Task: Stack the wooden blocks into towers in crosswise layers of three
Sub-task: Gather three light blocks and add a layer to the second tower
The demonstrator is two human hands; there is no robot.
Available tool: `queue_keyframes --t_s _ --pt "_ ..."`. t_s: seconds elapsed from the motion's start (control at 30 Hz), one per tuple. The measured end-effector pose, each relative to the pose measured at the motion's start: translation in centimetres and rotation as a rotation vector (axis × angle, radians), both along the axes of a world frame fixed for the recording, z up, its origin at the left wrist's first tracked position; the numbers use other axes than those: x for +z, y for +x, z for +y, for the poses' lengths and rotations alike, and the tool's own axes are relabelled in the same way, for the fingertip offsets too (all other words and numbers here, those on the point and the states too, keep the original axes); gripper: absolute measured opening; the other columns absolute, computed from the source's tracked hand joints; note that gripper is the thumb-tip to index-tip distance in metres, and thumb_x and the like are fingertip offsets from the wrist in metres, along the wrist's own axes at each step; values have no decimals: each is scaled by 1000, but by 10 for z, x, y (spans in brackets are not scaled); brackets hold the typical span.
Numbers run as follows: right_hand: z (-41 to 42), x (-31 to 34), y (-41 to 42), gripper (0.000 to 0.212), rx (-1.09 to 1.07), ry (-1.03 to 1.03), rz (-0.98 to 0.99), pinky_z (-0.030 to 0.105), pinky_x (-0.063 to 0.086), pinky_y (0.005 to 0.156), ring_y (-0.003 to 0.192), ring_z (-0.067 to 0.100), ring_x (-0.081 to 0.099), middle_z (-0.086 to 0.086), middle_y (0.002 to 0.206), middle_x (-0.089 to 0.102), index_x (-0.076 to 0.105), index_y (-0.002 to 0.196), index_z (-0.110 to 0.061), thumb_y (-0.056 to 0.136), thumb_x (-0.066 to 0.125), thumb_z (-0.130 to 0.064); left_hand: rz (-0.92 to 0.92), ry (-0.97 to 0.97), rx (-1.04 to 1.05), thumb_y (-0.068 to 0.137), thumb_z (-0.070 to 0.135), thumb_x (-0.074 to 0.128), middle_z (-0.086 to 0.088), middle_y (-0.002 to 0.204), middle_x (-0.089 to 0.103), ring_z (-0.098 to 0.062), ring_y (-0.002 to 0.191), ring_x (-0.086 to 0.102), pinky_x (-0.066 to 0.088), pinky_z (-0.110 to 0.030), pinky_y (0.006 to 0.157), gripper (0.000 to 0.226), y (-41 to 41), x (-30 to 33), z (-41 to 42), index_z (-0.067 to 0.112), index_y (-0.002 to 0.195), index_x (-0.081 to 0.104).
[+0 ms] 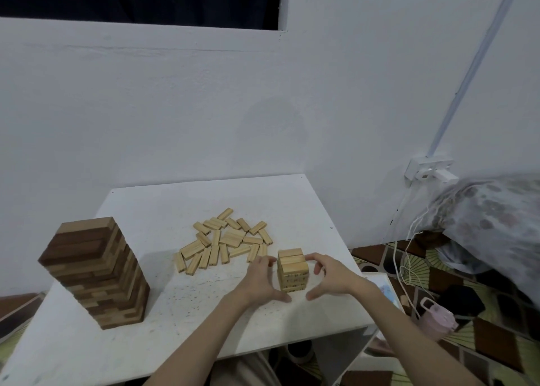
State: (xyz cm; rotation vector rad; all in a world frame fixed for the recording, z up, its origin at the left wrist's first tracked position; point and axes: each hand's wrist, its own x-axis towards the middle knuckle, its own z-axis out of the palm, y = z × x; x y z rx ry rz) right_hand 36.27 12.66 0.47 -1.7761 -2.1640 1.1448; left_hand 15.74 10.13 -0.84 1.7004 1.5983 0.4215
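My left hand (pixel 261 279) and right hand (pixel 328 277) flank the small light tower (pixel 292 269), near the table's right front edge. Both hands are cupped, fingers curved beside the top blocks, thumbs low by the base; can't tell if the fingertips actually touch the wood, and neither hand has a block in it. The top layer shows three blocks side by side. Loose light blocks (pixel 223 244) lie scattered in a pile just behind the tower, mid-table. A tall dark tower (pixel 95 271) stands well apart on the left of the white table (pixel 163 204).
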Motion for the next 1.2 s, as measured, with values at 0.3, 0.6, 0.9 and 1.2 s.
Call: queue_keyframes --t_s 0.3,0.6,0.9,1.2 --pt "11 -9 -4 80 24 41 41 16 36 63 75 2 44 -5 99 46 45 126 -38 60 89 -28 3 69 -29 62 31 86 3 124 39 -7 105 38 36 -19 87 82 4 0 5 15 129 43" --pt "11 -11 -5 64 50 97 63 17 34 65 74 2 43 -6 93 46 46 112 -38 64 86 -24 25 131 -31 64 30 85 4 114 41 -7 99 40 34 -17 78 70 6 -1 7 13 122 48" --pt "11 -14 -4 62 52 109 57 18 35 66 74 3 43 -6 91 46 48 113 -37 65 86 -26 82 117 -26 65 32 84 1 119 45 -8 98 41 35 -17 78 68 5 -1 6 13 120 49" --pt "12 -4 2 70 23 -42 12 15 40 66 73 4 44 -5 100 47 42 132 -28 75 74 -4 -31 -84 -10 67 15 82 1 121 42 -11 105 44 42 -19 83 80 -1 7 5 15 132 35"
